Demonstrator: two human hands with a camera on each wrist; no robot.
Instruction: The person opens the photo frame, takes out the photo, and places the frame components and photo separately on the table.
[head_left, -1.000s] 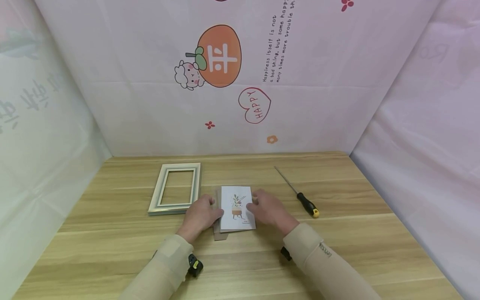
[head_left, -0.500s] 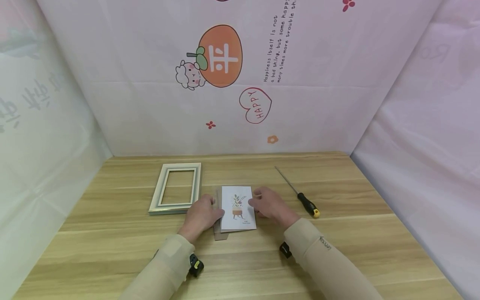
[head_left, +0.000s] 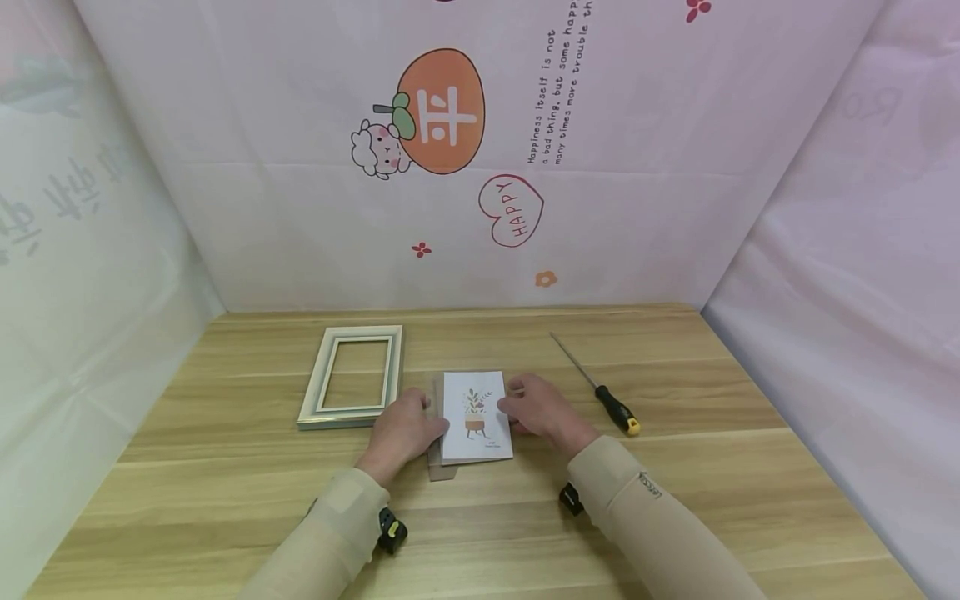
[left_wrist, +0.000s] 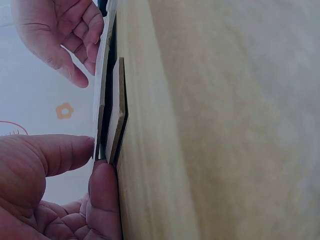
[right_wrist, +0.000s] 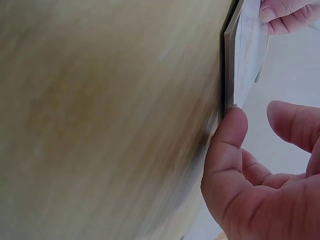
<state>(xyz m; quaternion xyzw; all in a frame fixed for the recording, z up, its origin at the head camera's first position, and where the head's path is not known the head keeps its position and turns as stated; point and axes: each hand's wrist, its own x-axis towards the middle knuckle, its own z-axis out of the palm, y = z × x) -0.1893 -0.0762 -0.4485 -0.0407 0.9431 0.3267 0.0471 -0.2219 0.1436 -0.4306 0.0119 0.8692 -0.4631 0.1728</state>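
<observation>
A white card (head_left: pixel 476 442) printed with a potted plant lies on a grey-brown backing board (head_left: pixel 442 472), which shows at its left and lower edges. My left hand (head_left: pixel 401 433) pinches the left edge of this stack, the thumb over the card and a fingertip below. In the left wrist view, a flap-like stand (left_wrist: pixel 118 110) sticks out from the board's underside. On the other side, my right hand (head_left: pixel 542 410) touches the right edge with one fingertip. Its thumb (right_wrist: pixel 292 122) is held apart from the card in the right wrist view.
An empty picture frame (head_left: pixel 318 379), cream and silver, lies flat at the back left, close to the left hand. To the right is a screwdriver (head_left: pixel 615 408) with a black and yellow handle. A printed white cloth (head_left: pixel 622 233) hangs behind the wooden table (head_left: pixel 487 533).
The right hand's thumb has lifted off the card's right side and moved slightly up. The left hand and the card stay nearly in place.
</observation>
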